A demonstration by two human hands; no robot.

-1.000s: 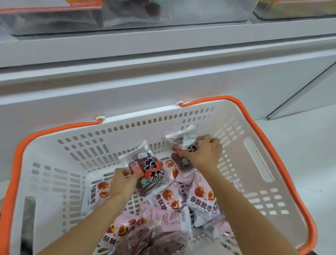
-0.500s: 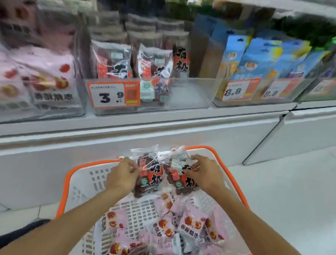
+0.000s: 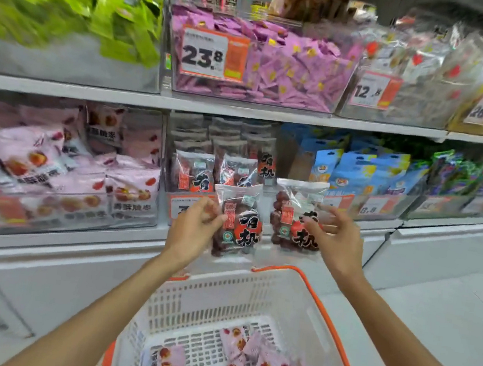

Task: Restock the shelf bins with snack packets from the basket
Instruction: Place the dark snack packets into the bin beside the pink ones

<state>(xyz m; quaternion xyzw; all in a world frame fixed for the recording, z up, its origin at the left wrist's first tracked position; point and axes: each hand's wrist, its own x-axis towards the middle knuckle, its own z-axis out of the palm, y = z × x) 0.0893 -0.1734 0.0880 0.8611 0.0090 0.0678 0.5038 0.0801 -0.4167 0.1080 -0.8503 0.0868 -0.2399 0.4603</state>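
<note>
My left hand (image 3: pixel 195 229) grips a clear packet of dark red dates (image 3: pixel 239 225) by its left edge. My right hand (image 3: pixel 335 240) holds a second such packet (image 3: pixel 292 216) by its right side. Both packets hang upright in front of the clear shelf bin (image 3: pixel 218 164) stocked with the same date packets, on the lower shelf. Below them stands the white basket with an orange rim (image 3: pixel 335 325). Several pink snack packets (image 3: pixel 245 362) lie on its floor.
Left of the date bin is a bin of pink packets (image 3: pixel 62 167); right of it a bin of blue packets (image 3: pixel 357 172). The upper shelf carries bins of green (image 3: pixel 73 10), purple (image 3: pixel 279 62) and clear packets with price tags. White cabinet fronts (image 3: pixel 70 277) run below.
Both hands have lifted their date packets out of the basket and up to the lower shelf's date bin. My view has swung upward from the basket to the shelves.
</note>
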